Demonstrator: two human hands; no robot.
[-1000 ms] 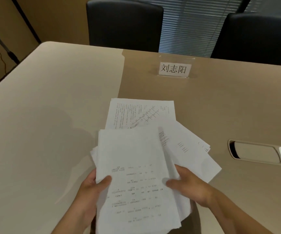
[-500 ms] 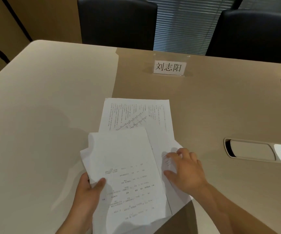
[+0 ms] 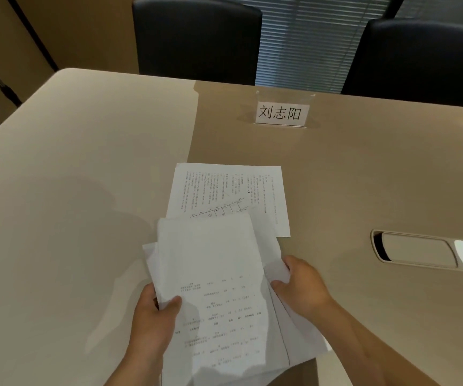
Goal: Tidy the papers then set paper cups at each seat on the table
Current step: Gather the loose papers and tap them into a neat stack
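In the lower middle of the frame the left hand point(image 3: 152, 319) gripped the near-left edge of a loose stack of papers point(image 3: 219, 291), thumb curled over the top sheet, while the right hand point(image 3: 298, 285) pinched the stack's right edge with bent fingers. One printed sheet point(image 3: 227, 190) lay flat on the table point(image 3: 85, 168) just above the stack, its lower edge tucked under it. A name card point(image 3: 280, 114) stood in the upper middle before two dark chairs point(image 3: 197, 37), and a cable hatch point(image 3: 416, 249) sat at the right.
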